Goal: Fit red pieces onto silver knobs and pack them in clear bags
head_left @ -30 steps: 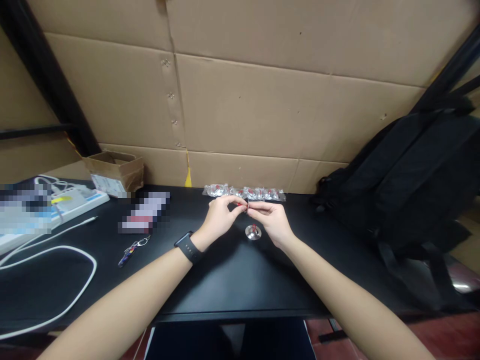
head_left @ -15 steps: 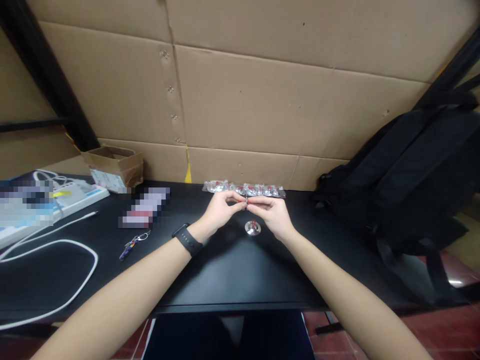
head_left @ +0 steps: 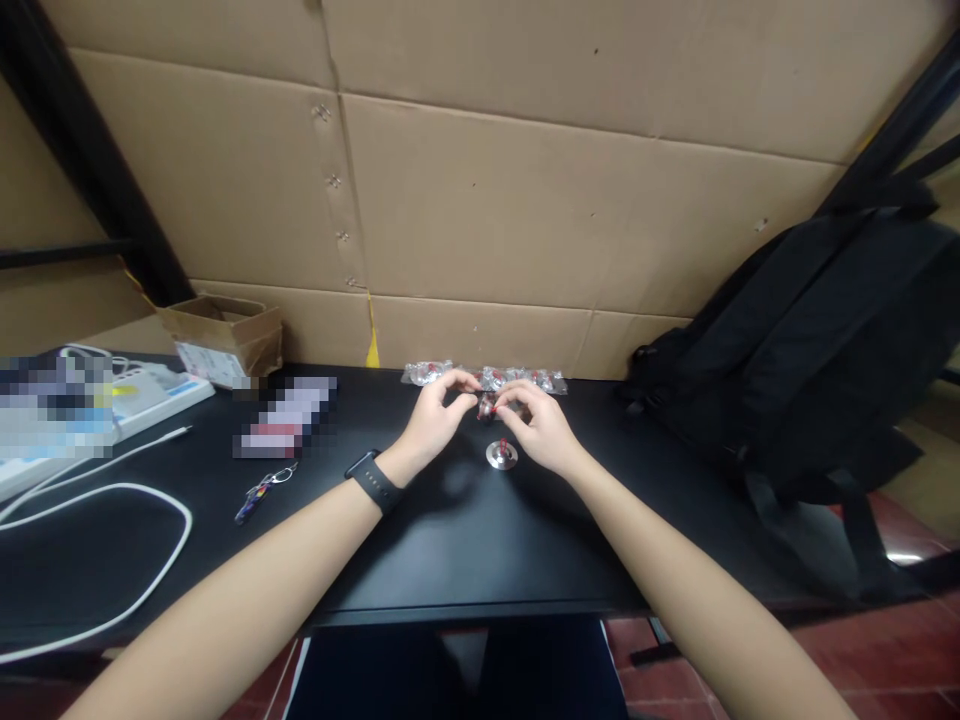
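A small shiny metal disc with a red loop (head_left: pixel 486 407) hangs tilted from my right hand (head_left: pixel 544 425), whose thumb and fingertips pinch it by the red part. Just left of that disc is my left hand (head_left: pixel 439 415), its thumb and fingers apart with nothing between them; whether the thumb tip brushes the disc I cannot tell. Below the hands, a second metal disc with a red loop (head_left: pixel 502 456) lies flat on the black table (head_left: pixel 480 540). Behind the fingers runs a row of clear-wrapped metal discs (head_left: pixel 491 379), partly hidden by both hands.
A cardboard wall (head_left: pixel 487 220) rises behind the table. On the left are an open carton (head_left: pixel 232 335), a keyring (head_left: pixel 262 492), a white cable (head_left: pixel 180 510) and a power strip (head_left: pixel 161 405). A black backpack (head_left: pixel 810 330) leans on the right.
The fingertips of both hands were together around a disc seen edge-on. The left fingers have opened and come off slightly; the disc has turned and now shows its face.
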The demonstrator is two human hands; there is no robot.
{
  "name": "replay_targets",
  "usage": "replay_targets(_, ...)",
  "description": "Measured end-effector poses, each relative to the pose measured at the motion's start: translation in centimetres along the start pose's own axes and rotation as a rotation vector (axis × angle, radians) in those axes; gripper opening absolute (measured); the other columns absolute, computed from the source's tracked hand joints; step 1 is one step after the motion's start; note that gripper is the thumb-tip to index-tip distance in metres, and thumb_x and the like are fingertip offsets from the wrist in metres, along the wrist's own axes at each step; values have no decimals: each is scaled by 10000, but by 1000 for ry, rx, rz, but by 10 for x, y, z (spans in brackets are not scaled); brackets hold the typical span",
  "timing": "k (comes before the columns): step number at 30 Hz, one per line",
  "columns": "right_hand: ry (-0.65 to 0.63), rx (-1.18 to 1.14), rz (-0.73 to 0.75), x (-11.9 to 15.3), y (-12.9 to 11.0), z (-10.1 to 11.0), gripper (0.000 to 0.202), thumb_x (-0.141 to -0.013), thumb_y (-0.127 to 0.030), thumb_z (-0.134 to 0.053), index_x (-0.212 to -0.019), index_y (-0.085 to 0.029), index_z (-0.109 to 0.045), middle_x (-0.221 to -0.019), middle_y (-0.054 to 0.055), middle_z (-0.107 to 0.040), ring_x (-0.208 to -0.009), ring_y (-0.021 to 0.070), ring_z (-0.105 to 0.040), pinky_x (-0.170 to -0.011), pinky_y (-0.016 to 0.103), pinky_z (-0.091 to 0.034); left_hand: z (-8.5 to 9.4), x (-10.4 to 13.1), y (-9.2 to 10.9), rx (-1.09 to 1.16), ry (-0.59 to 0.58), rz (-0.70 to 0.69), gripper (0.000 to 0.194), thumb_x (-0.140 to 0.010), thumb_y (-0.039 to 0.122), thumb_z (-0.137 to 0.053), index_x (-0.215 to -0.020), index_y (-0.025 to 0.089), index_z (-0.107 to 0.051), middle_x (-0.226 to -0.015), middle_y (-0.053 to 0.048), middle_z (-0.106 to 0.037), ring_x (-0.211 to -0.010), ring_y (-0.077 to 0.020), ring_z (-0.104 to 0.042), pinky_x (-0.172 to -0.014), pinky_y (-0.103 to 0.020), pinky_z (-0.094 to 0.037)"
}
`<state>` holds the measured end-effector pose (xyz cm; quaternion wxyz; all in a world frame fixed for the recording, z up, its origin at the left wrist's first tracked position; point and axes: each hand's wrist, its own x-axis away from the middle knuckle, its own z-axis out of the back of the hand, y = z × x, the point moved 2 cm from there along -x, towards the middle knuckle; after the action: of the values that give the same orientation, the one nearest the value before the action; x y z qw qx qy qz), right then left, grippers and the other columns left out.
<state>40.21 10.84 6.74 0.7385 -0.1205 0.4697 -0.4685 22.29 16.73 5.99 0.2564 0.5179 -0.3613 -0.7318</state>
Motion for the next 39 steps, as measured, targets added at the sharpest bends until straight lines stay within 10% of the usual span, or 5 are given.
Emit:
replay_targets(10, -72, 230, 175, 1, -7, 14, 84, -948, -222, -537, -921, -224, -616, -1194, 99, -604, -1176, 261, -557, -1037, 448, -430, -13, 12, 8, -445, -212, -42, 148, -881, 379, -669, -916, 286, -778, -1146, -31, -712, -1151, -267, -608, -1040, -454, -405)
replay_targets(20, -27, -22, -35, -5, 10, 38, 165, -986, -359, -519, -967, -208, -581, -887, 37, -658, -766, 175, -617, -710, 296, -488, -15, 8, -16, -117, -169, 121, 369, -994, 475, -441, -1149, 238, -678, -1126, -50, -718, -1058, -227, -645, -958, -357, -453)
replay_targets(26, -342, 320, 1, -3, 29, 66, 124, -945, -212, -531, -850, -188, -608, -806, 37, -667, -723, 166, -595, -695, 280, -445, -30, 26, -4, -622, -478, -131, 235, -894, 469, -642, -1014, 279, -711, -1027, -18, -716, -1014, -247, -597, -874, -390, -319)
replay_targets(39, -530, 310, -183, 3, 48, 64, 84, -833, -162, -568, -807, -178, -646, -744, 32, -731, -652, 157, -655, -625, 244, -468, -23, 24, 6, -816, -524, -275, 177, -949, 272, -566, -834, 203, -680, -823, -26, -716, -917, -212, -597, -785, -376, -224)
